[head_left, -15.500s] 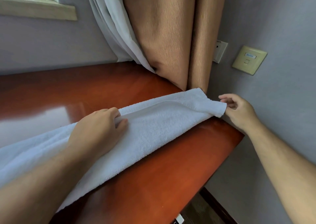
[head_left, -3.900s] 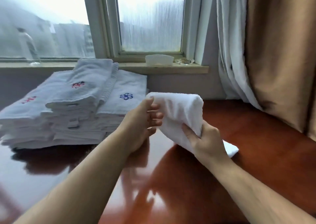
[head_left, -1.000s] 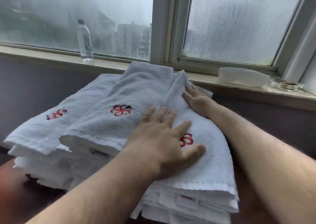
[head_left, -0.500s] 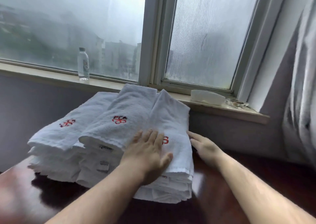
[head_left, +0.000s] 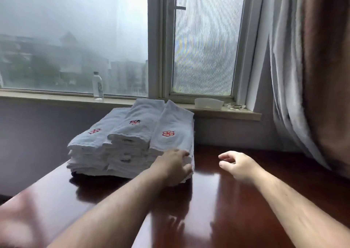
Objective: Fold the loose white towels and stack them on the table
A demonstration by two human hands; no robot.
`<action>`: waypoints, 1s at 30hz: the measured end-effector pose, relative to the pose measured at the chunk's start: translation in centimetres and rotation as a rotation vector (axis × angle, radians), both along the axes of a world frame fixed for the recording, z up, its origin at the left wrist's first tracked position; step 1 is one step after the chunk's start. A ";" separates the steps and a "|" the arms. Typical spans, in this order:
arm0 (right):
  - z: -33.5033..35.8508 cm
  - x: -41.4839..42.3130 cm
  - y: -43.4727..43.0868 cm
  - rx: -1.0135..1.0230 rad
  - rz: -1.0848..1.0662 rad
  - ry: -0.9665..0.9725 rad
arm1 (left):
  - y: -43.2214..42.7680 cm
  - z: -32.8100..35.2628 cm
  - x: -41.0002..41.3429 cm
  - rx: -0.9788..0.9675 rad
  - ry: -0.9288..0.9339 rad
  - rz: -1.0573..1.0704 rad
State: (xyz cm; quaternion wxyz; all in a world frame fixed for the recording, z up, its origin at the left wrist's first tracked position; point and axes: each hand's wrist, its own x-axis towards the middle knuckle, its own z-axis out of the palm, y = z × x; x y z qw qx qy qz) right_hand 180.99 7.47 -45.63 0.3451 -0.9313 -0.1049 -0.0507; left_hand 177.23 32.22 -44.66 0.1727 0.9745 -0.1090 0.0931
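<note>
My left hand (head_left: 174,167): fingers close together and a little bent, laid against the front right corner of the pile; it is pressing rather than pinching, and nothing is in it.
My right hand (head_left: 236,165): above the bare wood, clear of the pile, fingers loosely curled with the thumb near the fingertips, holding nothing.
Stack of folded white terry towels (head_left: 128,143): on the far left part of the table, just below the sill; three overlapping columns, each top towel showing a red embroidered flower.
Rightmost top towel (head_left: 170,132): lies flat, its front edge just above my left fingers.
Glossy reddish-brown wooden table (head_left: 227,200): carries the stack and reflects both my forearms.
Pale windowsill (head_left: 47,96): runs behind the stack.
Clear plastic water bottle (head_left: 98,86): upright on the sill, left of the stack.
White rectangular box (head_left: 208,103): on the sill, right of the stack.
Small glass dish (head_left: 235,106): just beside the box.
White sheer curtain (head_left: 287,77) and brown curtain (head_left: 327,77): hanging at the right.
</note>
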 end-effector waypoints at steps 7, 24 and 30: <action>0.6 -4.5 -2.5 0.045 -0.020 -0.039 | -2.1 -0.8 -3.3 0.036 0.042 0.003; -3.3 -4.1 2.5 0.090 -0.079 -0.056 | 0.5 -3.8 -6.3 -0.120 -0.086 0.124; -2.5 -1.1 1.8 0.135 -0.131 -0.043 | 0.8 -1.7 -2.6 -0.110 -0.153 0.082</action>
